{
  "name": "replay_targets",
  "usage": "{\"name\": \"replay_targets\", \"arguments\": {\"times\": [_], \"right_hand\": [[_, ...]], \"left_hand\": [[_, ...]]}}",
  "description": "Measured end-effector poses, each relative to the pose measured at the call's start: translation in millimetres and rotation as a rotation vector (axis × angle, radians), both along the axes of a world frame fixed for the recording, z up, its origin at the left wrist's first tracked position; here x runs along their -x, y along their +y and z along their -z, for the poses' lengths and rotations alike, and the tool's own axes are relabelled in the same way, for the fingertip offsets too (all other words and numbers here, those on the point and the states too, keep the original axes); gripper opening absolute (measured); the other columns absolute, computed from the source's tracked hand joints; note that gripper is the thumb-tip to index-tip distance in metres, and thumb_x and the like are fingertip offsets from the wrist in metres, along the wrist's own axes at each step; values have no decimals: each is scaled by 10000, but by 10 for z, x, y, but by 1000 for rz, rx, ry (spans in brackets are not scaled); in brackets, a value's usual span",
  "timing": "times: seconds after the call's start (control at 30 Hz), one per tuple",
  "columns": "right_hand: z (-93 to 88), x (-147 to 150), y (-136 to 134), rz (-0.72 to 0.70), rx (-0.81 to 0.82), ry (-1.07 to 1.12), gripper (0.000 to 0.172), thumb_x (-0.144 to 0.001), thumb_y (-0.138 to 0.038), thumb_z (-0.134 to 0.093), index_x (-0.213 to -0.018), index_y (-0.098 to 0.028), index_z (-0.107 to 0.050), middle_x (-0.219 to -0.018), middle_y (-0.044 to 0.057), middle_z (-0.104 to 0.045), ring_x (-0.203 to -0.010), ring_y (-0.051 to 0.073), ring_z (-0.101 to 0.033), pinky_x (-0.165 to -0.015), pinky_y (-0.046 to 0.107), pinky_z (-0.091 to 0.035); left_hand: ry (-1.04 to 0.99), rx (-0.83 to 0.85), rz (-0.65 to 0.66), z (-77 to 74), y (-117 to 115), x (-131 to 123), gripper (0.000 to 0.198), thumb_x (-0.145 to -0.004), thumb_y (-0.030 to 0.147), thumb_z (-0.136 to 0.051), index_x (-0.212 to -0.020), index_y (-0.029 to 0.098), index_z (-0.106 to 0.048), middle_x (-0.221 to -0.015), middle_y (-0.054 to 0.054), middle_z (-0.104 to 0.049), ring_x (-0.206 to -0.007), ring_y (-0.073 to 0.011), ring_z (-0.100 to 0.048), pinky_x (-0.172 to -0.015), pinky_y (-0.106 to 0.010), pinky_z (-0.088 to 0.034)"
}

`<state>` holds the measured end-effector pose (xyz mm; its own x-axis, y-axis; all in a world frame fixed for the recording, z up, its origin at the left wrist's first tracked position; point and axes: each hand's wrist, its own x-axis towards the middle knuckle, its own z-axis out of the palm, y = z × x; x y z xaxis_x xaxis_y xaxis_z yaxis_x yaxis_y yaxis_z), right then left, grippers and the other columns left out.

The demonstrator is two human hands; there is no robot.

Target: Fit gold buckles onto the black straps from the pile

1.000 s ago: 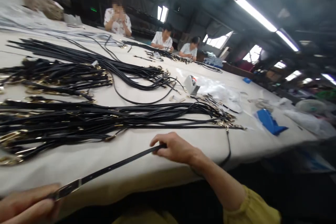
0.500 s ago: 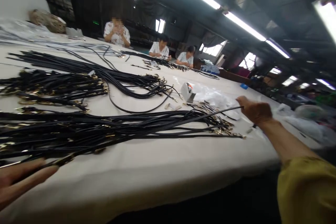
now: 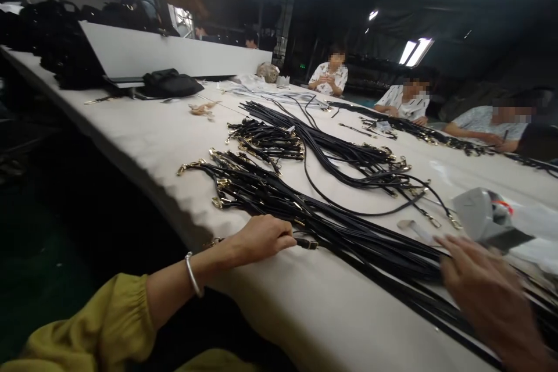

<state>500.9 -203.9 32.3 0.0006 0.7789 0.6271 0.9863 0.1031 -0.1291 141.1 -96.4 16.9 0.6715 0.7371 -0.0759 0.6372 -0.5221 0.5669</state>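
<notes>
Near the front edge of the table, my left hand (image 3: 261,238) is closed round a black strap (image 3: 307,243), whose gold buckle shows just right of the fingers. Beside it lies a long bundle of black straps (image 3: 344,226) with gold clasps at its left end. My right hand (image 3: 483,285), blurred, hovers over or rests on the right part of this bundle, fingers stretched out. Behind are a pile of short black straps (image 3: 272,140) and another bundle of long straps (image 3: 331,154).
A grey-white dispenser (image 3: 483,215) and clear plastic (image 3: 543,226) are at the right. Three people sit across the white table (image 3: 143,133). A black bag (image 3: 172,82) lies before a white panel (image 3: 174,55) at the back left.
The view has swung left. My right hand no longer pinches a strap end out at the far right and is now over the bundle, fingers extended. My left hand still holds a strap.
</notes>
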Motion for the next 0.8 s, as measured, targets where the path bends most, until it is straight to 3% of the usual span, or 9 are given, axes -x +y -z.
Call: {"name": "replay_targets", "arguments": {"times": [0.07,0.13,0.23,0.33,0.4,0.5,0.63,0.7,0.8], "right_hand": [[135,643,109,-85,38,107,451,-980,-470,-389,-1194,-148,-623,-1188,144,-646,-1162,309,-577,-1056,473,-412],[218,1321,264,-274,190,274,400,-995,-410,-388,-1293,-205,-559,-1247,85,-640,-1139,235,-610,-995,359,-482],[272,1889,463,-350,349,434,431,-1002,-429,-357,-1325,-211,-540,-1142,63,-706,-989,211,-688,-846,294,-547],[315,1798,590,-277,371,546,391,-972,-479,-422,-1133,-226,-673,-1054,47,-736,-935,219,-701,-818,274,-543],[325,1617,655,-316,430,551,379,-955,-496,-454,-1024,-233,-718,-1021,39,-742,-944,219,-695,-812,255,-534],[299,1541,720,-427,643,422,429,-966,-514,-403,-918,-250,-738,-882,20,-743,-828,209,-694,-727,248,-528],[300,1801,744,-472,733,357,444,-967,-521,-371,-1032,-259,-724,-694,8,-700,-688,196,-670,-653,239,-514],[357,1917,735,-494,707,440,441,-937,-544,-416,-1052,-259,-731,-761,21,-729,-721,202,-686,-666,232,-528],[466,1959,742,-431,665,637,405,-856,-589,-528,-892,-269,-775,-899,36,-756,-873,243,-705,-790,245,-553]], "left_hand": [[-50,16,16,-51,-50,-67,159,-862,361,-580,-842,239,-681,-731,2,-667,-677,-176,-585,-576,-238,-323],[-168,91,45,-100,-66,-99,156,-871,344,-571,-866,216,-660,-755,2,-658,-691,-160,-584,-592,-226,-358],[-366,330,107,-140,-10,3,117,-831,262,-594,-913,180,-606,-810,6,-636,-704,-132,-576,-587,-197,-405],[-380,556,99,-140,104,303,226,-786,226,-624,-1003,184,-577,-756,36,-596,-616,-110,-528,-537,-190,-409],[-336,562,75,-121,171,521,207,-802,233,-618,-1003,186,-601,-725,43,-585,-610,-109,-513,-546,-193,-402],[-296,354,54,-71,231,712,137,-807,246,-657,-930,185,-659,-771,31,-615,-692,-118,-526,-597,-190,-378],[-232,126,41,33,249,725,171,-830,306,-699,-973,215,-680,-831,17,-669,-745,-139,-584,-647,-194,-390],[-227,52,95,102,250,721,223,-817,328,-732,-1009,228,-680,-908,-4,-698,-823,-160,-631,-708,-198,-421],[-261,-6,184,215,265,767,331,-798,343,-755,-1089,224,-651,-944,-19,-709,-849,-165,-661,-744,-196,-459]]}}
